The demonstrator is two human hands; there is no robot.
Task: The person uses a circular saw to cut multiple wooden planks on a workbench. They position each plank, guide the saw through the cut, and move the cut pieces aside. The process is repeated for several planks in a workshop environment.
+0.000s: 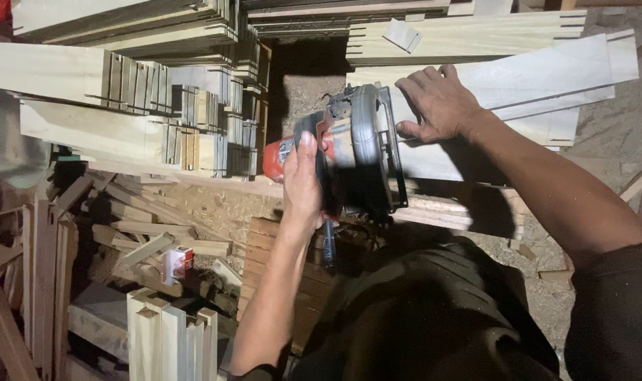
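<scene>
While the left hand is closed around the handle of the red and black circular saw, the right hand lies flat and open on the pale board, just beside the saw's guard. The saw sits on this board's near edge, over stacked planks. I judge the fingers could meet the blade if the board slips or the saw kicks back.
</scene>
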